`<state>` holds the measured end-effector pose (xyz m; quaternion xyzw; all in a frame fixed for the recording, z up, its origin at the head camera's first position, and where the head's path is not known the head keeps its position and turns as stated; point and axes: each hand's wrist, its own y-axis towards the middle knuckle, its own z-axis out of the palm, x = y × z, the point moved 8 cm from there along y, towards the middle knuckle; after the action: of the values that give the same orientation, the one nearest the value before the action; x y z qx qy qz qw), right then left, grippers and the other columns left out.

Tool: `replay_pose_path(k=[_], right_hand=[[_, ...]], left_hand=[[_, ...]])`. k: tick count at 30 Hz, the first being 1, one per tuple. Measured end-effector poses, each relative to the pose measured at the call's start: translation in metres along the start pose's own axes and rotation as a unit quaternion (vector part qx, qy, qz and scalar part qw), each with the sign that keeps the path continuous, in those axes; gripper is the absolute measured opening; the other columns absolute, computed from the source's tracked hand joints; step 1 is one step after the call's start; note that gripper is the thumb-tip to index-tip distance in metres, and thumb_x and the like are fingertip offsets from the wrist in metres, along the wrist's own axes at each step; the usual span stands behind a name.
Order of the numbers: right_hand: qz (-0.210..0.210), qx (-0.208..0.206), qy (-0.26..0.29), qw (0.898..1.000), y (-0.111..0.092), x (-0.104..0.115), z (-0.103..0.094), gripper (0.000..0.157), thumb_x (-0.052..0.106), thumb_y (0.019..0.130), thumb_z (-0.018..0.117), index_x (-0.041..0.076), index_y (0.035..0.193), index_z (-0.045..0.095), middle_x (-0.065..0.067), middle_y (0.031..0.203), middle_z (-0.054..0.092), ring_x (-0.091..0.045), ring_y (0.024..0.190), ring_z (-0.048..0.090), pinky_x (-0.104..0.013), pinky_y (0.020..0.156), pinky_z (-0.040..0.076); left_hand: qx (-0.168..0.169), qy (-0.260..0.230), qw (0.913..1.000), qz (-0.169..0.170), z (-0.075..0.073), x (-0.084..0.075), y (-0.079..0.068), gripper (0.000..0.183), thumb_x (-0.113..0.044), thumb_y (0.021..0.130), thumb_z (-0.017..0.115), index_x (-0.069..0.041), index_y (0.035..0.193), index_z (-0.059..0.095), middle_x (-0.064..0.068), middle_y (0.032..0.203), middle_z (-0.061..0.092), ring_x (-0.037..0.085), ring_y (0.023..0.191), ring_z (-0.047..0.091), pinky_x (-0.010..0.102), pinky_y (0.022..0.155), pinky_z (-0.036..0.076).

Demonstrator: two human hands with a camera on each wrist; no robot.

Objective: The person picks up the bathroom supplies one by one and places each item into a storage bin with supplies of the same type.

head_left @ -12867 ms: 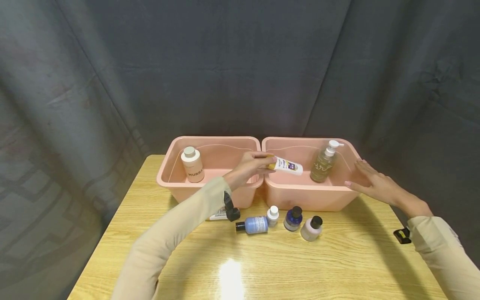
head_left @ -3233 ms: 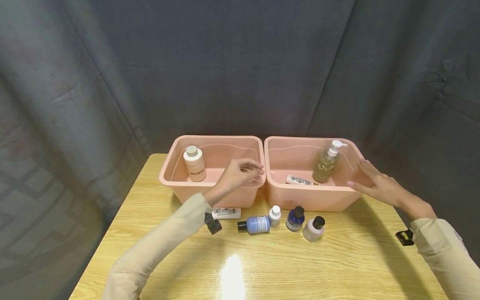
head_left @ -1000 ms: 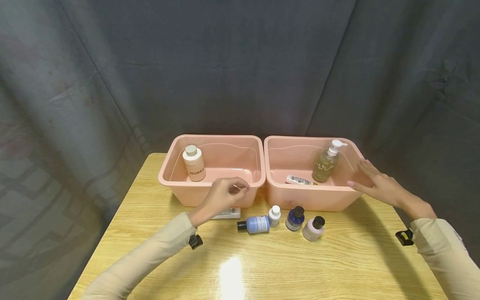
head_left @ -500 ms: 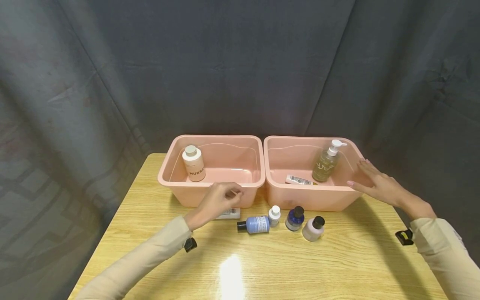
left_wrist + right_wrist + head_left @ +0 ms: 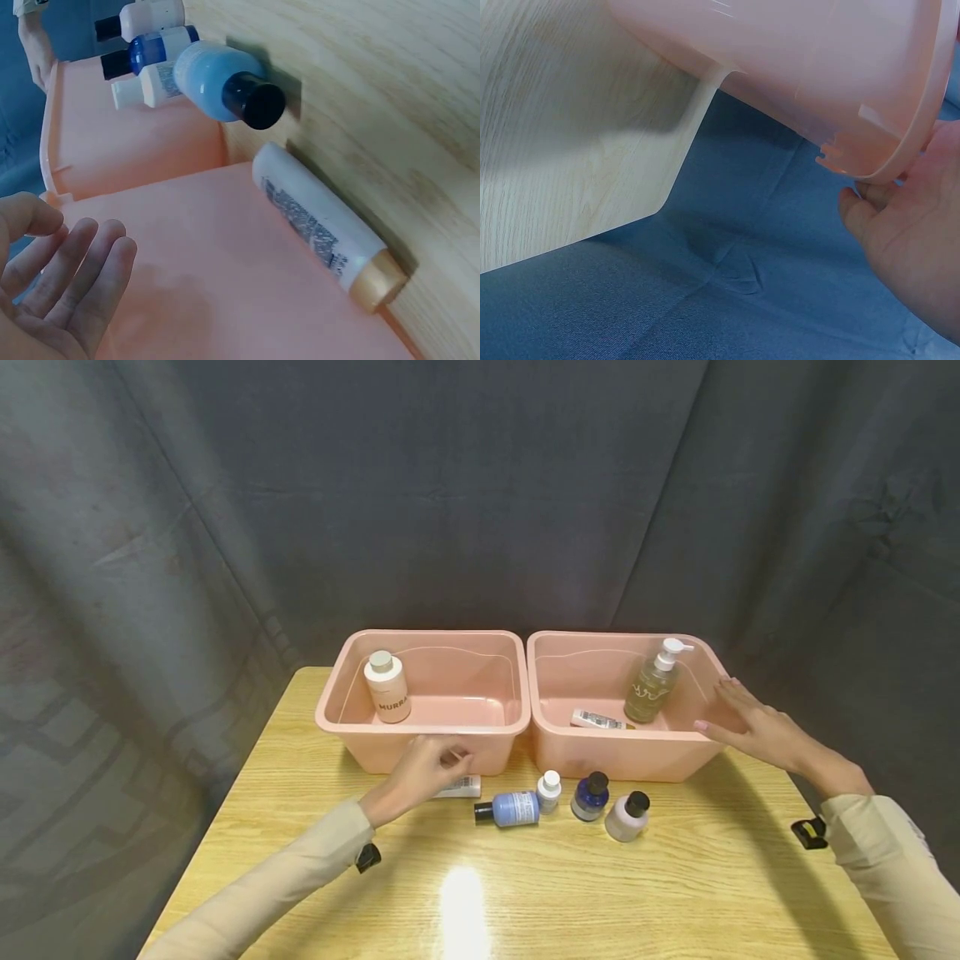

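My left hand (image 5: 417,772) hovers by the front wall of the left pink bin (image 5: 360,737), fingers loosely bent and holding nothing. Below it on the table lies a white tube (image 5: 465,787), partly covered by the hand in the head view; its gold cap (image 5: 379,281) shows in the left wrist view. Just right of the tube, a light blue bottle (image 5: 516,809) lies on its side, black cap to the left. My right hand (image 5: 765,731) rests on the right rim of the right pink bin (image 5: 600,752), fingers extended and thumb at the front corner.
A white bottle (image 5: 390,693) stands in the left bin. The right bin holds a green pump bottle (image 5: 647,695) and another white tube (image 5: 597,720). Before it stand a small white bottle (image 5: 549,793), a dark blue bottle (image 5: 588,802) and a pale pink bottle (image 5: 624,821).
Earlier my left hand held a white tube over the right bin; that tube now lies inside it. Since then the left hand has moved left and down toward the table. The right hand has stayed put.
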<state>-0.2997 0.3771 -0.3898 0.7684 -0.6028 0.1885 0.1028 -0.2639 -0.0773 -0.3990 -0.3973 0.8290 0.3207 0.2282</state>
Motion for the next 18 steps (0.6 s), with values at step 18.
replay_pose_path(k=[18], right_hand=[[0.01,0.006,-0.002,1.0,0.001,-0.002,0.001,0.093,0.052,0.097,0.054,0.001,0.157,0.005,-0.024,0.161,-0.007,-0.048,0.145,-0.007,-0.083,0.098,0.005]], left_hand=[[0.02,0.019,0.9993,-0.027,0.006,0.017,-0.018,0.015,-0.005,0.088,0.072,-0.001,0.102,0.074,0.01,0.096,0.074,0.013,0.074,0.07,0.018,0.065,0.055]])
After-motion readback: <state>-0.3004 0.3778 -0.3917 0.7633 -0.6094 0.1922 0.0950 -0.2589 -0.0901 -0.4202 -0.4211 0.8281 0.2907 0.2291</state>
